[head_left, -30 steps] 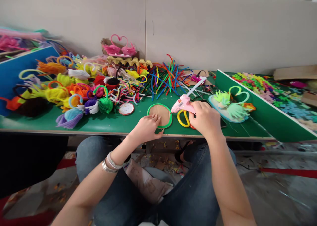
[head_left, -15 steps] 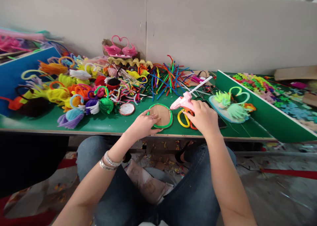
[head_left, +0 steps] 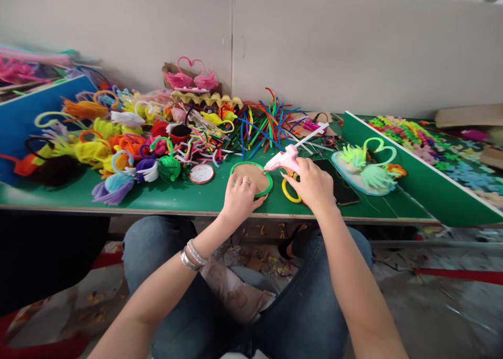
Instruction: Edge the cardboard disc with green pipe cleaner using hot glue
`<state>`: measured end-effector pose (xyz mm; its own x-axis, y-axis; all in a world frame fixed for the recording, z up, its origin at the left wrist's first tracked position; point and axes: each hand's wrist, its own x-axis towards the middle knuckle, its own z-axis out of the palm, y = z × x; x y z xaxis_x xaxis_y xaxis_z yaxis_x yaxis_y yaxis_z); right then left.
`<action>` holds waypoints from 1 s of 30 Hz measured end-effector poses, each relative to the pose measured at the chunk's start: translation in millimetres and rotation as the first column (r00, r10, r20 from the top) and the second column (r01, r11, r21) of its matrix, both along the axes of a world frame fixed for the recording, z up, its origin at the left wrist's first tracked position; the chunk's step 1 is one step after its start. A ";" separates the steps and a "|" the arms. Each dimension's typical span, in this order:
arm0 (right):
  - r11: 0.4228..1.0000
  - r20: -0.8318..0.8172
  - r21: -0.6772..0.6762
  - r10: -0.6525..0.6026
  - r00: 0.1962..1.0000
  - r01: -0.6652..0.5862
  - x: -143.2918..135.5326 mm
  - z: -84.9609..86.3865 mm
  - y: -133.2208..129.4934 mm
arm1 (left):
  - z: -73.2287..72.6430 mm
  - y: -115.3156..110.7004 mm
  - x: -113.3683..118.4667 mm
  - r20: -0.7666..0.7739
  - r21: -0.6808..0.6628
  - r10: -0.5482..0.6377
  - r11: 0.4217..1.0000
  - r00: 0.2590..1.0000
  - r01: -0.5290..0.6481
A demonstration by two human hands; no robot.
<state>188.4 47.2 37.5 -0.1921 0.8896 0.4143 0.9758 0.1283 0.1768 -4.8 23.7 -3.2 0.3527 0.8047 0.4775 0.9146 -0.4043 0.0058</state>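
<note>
A round piece of cardboard [head_left: 251, 174] edged with a fuzzy green strip lies near the table's front edge. My left hand [head_left: 240, 195] rests on its lower part, fingers bent and thumb at the right rim; whether it grips the rim is unclear. In my right hand [head_left: 312, 183] is a pink glue gun [head_left: 286, 159], a pale stick rising from its back and its nozzle at the disc's upper right edge. Partly under my right hand lie scissors with a yellow handle [head_left: 291, 188].
A dark phone [head_left: 340, 185] and a green swan pair [head_left: 369, 173] lie to the right, before a divider [head_left: 416, 175]. Colourful yarn swans [head_left: 118, 154] crowd the left. Loose pipe cleaners [head_left: 263, 123] and a small white disc [head_left: 201, 173] are behind.
My left hand has moved right and its fingers have bent on the disc. The disc has shifted slightly left and up. My right hand and the glue gun have moved left.
</note>
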 end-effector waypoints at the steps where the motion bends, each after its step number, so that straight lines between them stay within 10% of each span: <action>1: 1.000 -0.013 -0.001 -0.004 1.000 0.004 -1.6 -0.3 0.8 | 0.1 -0.1 -0.1 0.009 0.002 0.013 1.000 1.000 -0.013; 14: 0.998 -0.097 0.062 -0.024 0.995 0.030 0.2 3.9 3.6 | 3.8 12.0 -35.6 0.053 -0.169 -0.254 0.951 0.966 0.259; 30: 0.998 -0.076 0.060 -0.006 0.997 0.010 -10.9 -5.5 12.2 | -1.2 8.3 -19.8 0.004 -0.139 -0.196 0.971 0.981 0.195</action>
